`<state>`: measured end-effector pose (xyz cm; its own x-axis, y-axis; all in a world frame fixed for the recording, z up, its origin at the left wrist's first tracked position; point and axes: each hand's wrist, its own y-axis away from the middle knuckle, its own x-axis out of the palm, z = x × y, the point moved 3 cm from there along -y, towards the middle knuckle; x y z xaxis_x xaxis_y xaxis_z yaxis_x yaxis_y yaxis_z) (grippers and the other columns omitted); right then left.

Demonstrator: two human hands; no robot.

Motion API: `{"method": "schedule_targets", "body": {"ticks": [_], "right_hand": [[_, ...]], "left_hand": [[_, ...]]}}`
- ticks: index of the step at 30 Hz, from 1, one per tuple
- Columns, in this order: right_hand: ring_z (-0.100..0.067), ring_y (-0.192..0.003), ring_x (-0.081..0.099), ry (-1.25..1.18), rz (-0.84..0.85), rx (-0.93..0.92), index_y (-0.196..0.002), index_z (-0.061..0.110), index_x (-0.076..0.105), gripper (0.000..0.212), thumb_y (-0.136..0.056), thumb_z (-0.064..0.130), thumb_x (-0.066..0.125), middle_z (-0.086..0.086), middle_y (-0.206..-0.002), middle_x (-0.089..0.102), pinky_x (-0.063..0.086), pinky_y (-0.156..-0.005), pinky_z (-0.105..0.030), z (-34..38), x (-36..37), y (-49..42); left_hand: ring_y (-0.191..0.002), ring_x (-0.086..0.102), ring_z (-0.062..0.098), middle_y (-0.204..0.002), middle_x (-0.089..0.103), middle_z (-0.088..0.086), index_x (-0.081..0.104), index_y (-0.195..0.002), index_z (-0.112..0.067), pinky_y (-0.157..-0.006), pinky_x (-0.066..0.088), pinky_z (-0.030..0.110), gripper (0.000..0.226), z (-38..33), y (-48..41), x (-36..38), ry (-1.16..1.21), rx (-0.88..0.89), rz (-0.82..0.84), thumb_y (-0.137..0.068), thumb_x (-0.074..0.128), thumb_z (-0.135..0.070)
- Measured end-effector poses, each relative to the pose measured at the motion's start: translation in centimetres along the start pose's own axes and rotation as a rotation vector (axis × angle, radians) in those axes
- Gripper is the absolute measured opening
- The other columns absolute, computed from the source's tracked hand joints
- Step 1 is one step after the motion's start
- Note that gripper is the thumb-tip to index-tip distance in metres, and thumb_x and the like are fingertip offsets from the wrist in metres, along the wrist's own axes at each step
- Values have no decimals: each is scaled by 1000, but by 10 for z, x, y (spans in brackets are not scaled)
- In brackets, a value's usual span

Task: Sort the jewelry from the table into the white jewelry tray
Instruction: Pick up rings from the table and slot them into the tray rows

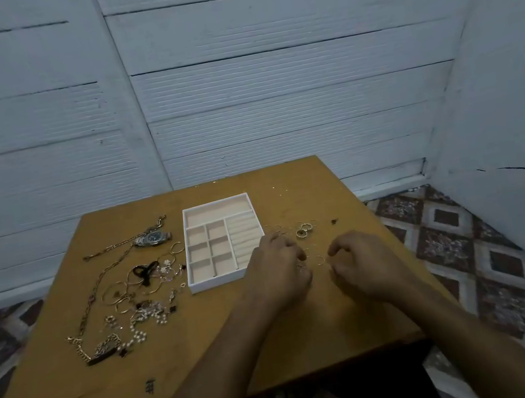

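Note:
The white jewelry tray [229, 279] lies mid-table, and all its compartments look empty. Several thin gold rings [304, 229] are scattered on the table just right of it. My left hand [276, 266] rests at the tray's near right corner with curled fingers, and seems to pinch a thin ring at its fingertips. My right hand [365, 261] lies beside it, its thumb and forefinger curled but apart. A small loose ring [320, 259] sits between the two hands. Left of the tray lies a tangle of chains, bangles and pearl pieces [137, 289], with a wristwatch [153, 238] behind it.
The brown wooden table [310, 329] ends close in front of me and drops to a patterned floor [451, 236] on the right. A small dark piece [150, 386] lies alone near the front left. Pale walls stand behind and to the right.

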<state>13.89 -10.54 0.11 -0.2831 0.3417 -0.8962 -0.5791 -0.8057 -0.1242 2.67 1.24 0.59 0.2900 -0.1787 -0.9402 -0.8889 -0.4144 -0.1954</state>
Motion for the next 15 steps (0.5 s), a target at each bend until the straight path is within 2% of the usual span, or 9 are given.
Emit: {"method": "schedule_targets", "body": {"ticks": [4,7,10,15], "right_hand": [[-11,-101,50,-40,12,62,-113,23,61,23,-90,26,61,4,-113,58,42,-81,-23,-2,17,-7],[-12,-99,53,-94,29,82,-115,21,60,25,-90,26,60,3,-111,59,49,-83,-28,-6,29,-14],[-14,-100,54,-81,25,91,-115,21,60,25,-91,27,59,3,-109,59,51,-86,-33,-6,35,-17],[-14,-100,52,-66,26,86,-114,22,60,25,-91,29,59,3,-108,58,50,-85,-32,-6,38,-23]], "left_hand": [[-140,22,21,-144,46,0,62,-125,-20,-111,27,38,41,-3,-8,9,-42,-55,76,-90,57,-41],[-143,16,23,-148,41,0,62,-125,-21,-113,23,39,40,1,-12,15,-44,-63,98,-90,58,-40],[-143,16,24,-148,40,1,63,-124,-21,-111,24,41,39,5,-13,20,-73,-64,115,-91,56,-40],[-143,14,25,-146,41,1,62,-123,-22,-111,25,42,38,9,-15,26,-67,-71,128,-91,55,-40]]}}
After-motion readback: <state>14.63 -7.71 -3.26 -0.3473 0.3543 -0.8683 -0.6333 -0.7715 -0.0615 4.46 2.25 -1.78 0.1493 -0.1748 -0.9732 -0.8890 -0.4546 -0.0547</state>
